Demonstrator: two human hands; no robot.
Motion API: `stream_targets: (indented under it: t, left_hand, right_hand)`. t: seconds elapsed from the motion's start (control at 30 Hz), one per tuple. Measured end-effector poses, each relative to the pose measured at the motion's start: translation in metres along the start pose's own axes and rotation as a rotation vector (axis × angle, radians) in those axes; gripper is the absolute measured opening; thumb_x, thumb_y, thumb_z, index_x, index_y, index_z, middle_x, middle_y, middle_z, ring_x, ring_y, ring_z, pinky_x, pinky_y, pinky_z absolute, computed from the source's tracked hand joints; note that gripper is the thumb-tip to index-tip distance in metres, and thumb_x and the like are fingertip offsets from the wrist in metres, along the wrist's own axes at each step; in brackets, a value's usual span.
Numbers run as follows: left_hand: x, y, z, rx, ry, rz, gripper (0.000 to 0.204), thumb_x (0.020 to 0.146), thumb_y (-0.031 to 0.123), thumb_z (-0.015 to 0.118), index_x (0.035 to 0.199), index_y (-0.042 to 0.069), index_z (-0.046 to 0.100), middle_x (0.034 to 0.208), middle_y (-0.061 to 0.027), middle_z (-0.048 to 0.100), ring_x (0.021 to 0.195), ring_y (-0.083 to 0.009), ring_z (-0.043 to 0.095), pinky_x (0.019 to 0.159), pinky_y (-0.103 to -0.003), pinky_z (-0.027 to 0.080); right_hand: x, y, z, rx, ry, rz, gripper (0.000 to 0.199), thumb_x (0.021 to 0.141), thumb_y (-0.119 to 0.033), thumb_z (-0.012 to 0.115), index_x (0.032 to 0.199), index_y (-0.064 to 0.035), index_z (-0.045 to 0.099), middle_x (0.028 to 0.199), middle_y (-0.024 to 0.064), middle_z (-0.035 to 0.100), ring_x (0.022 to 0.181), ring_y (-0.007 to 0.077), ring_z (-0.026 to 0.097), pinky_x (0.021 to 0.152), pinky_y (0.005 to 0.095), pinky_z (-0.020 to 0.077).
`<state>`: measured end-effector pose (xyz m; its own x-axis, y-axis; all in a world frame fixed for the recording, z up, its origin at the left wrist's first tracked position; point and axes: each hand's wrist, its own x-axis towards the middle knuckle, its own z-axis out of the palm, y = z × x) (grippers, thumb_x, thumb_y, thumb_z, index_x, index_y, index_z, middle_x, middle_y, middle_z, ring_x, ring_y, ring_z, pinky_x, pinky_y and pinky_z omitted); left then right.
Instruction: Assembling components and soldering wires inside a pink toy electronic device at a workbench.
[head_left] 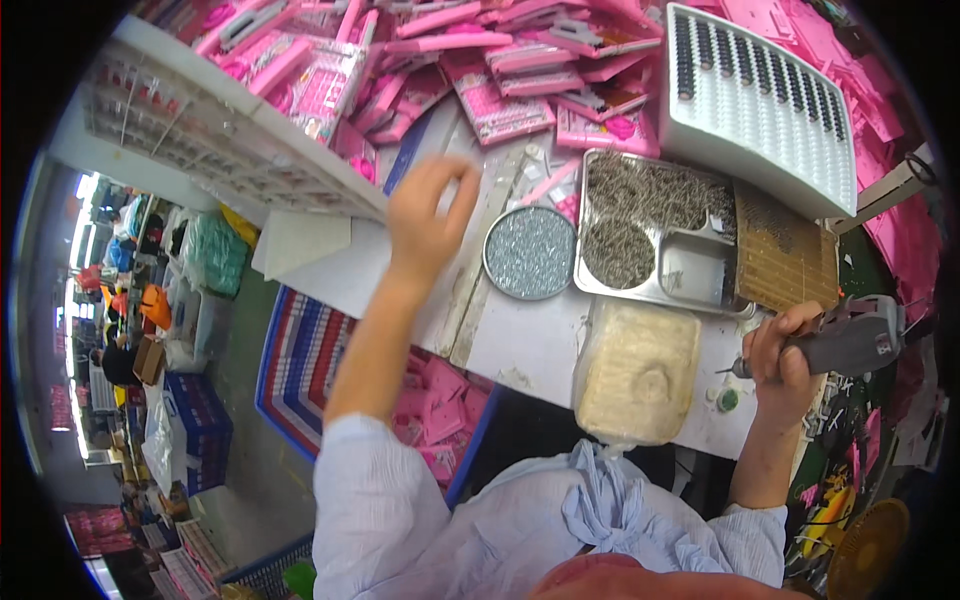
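My right hand [783, 350] is wrapped round a dark grey electric screwdriver [858, 343], with its thin bit pointing left over the white table. My left hand [432, 212] is raised above the table, left of the round tin. Its fingers are curved, with a gap between them and the thumb, and nothing shows in it. Beyond it lies a heap of pink plastic toy cases [497, 100]. The round tin [530, 253] holds small silvery pieces. Beside it, a metal compartment tray [690, 300] holds many small screws.
A plastic-wrapped yellowish block [640, 372] sits at the table's near edge. A white rack with rows of black pieces [757, 105] stands far right, beside a brown board [785, 250]. A white grid panel [230, 120] leans at left. Below is a striped bin [300, 355] with pink parts.
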<state>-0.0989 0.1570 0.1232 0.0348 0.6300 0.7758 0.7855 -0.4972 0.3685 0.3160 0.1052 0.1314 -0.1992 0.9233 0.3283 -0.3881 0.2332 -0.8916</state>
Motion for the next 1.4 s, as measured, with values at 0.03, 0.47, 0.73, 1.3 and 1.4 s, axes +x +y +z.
stream_targets:
  t: [0.03,0.47,0.73,1.3,1.4]
  left_hand:
    - [0.042,-0.022,0.019,0.076,-0.01,0.065,0.011,0.089,0.012,0.072,0.091,0.002,0.069,0.087,-0.0133,0.07,0.079,-0.0315,0.068,0.072,-0.039,0.052]
    - [0.288,-0.187,0.062,0.848,-0.584,-0.239,0.032,0.084,0.032,0.075,0.108,0.011,0.079,0.103,-0.0153,0.077,0.095,-0.0318,0.074,0.084,-0.043,0.057]
    - [0.173,0.009,-0.004,0.403,-0.314,0.242,0.023,0.089,0.021,0.077,0.101,0.002,0.074,0.09,-0.014,0.072,0.083,-0.0298,0.07,0.073,-0.039,0.053]
    - [-0.151,0.202,0.033,-0.347,-0.647,0.343,0.029,0.07,0.012,0.07,0.097,0.001,0.069,0.098,-0.0081,0.064,0.089,-0.0247,0.064,0.071,-0.036,0.056]
    - [-0.159,0.202,0.041,-0.322,-0.687,0.318,0.025,0.073,0.011,0.077,0.095,0.003,0.069,0.096,-0.0069,0.065,0.086,-0.0246,0.065,0.07,-0.036,0.055]
  right_hand:
    - [0.001,-0.001,0.0,-0.007,0.001,0.001,0.049,0.091,-0.037,0.08,0.111,-0.0049,0.05,0.062,-0.0008,0.05,0.051,0.0094,0.046,0.054,0.0278,0.0392]
    - [0.009,-0.014,-0.025,-0.083,0.039,0.078,0.047,0.087,-0.029,0.081,0.114,-0.0035,0.052,0.07,0.0037,0.055,0.054,0.0121,0.052,0.054,0.0288,0.0457]
    - [0.003,-0.02,-0.011,-0.693,0.329,-0.498,0.074,0.091,-0.027,0.069,0.152,0.0024,0.039,0.144,0.0196,0.054,0.127,0.029,0.056,0.111,0.0444,0.042]
    - [-0.09,0.051,0.003,-0.308,0.002,0.547,0.043,0.1,-0.027,0.07,0.133,-0.0013,0.062,0.1,0.0057,0.073,0.086,0.0106,0.067,0.078,0.0289,0.0542]
    - [-0.091,0.047,0.0,-0.952,-0.017,0.407,0.048,0.093,-0.03,0.076,0.13,-0.0014,0.066,0.084,0.0074,0.07,0.072,0.0162,0.065,0.066,0.0336,0.0523]
